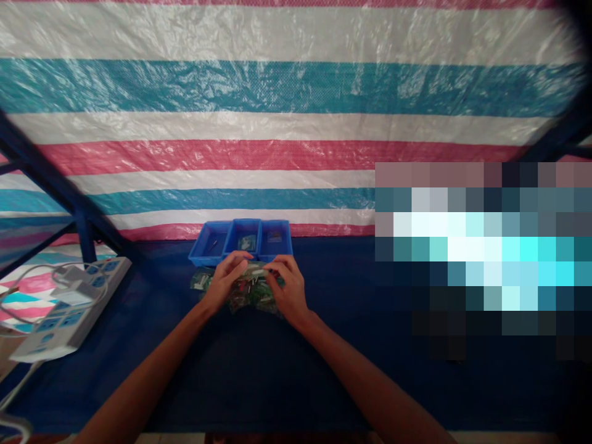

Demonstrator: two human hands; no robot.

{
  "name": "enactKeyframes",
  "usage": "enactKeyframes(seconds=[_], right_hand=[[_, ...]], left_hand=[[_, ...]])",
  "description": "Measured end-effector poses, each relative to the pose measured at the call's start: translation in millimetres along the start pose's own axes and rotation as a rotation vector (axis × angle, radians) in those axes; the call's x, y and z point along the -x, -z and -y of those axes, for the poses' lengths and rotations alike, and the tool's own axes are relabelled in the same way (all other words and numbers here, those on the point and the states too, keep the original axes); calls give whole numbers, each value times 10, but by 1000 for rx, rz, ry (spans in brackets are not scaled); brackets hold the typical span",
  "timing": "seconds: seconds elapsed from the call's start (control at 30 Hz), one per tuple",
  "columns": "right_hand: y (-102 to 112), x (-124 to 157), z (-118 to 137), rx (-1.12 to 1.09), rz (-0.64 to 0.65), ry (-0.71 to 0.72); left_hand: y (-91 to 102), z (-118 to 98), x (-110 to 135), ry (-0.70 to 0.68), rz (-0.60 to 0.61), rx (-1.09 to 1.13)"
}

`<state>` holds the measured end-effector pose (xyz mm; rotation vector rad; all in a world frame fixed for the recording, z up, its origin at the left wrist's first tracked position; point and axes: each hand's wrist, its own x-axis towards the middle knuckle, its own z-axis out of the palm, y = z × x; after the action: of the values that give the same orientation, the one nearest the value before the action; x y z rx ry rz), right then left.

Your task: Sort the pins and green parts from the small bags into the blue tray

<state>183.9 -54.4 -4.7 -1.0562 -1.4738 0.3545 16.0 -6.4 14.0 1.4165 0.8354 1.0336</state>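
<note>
Both hands meet over a pile of small clear plastic bags [245,299] with tiny parts inside, some green, red and whitish. Between the fingertips is a pale, see-through small plastic bag [256,267]; its details are too small to make out. My left hand [226,282] pinches its left side, thumb and fingers together. On the other side my right hand [290,288] is closed on it, with the thumb and index finger pressed near its edge. The hands hide parts of the pile.
Just behind the hands stand three joined blue bins [210,237], each with small items inside. A white power strip [87,308] with cables and an adapter lies at the left on the dark blue table [259,382]. A striped plastic sheet [277,86] hangs behind. A pixelated patch covers the right.
</note>
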Motion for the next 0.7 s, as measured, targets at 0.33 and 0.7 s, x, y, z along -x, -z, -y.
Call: enactKeyframes(seconds=[0.33,0.7], right_hand=[[-41,18,-58,8,-26,-57],[-18,16,-50,-26,41,-32]], left_hand=[[-8,47,53,-68,-18,-166],[-40,-38,40,-99,18,-4]])
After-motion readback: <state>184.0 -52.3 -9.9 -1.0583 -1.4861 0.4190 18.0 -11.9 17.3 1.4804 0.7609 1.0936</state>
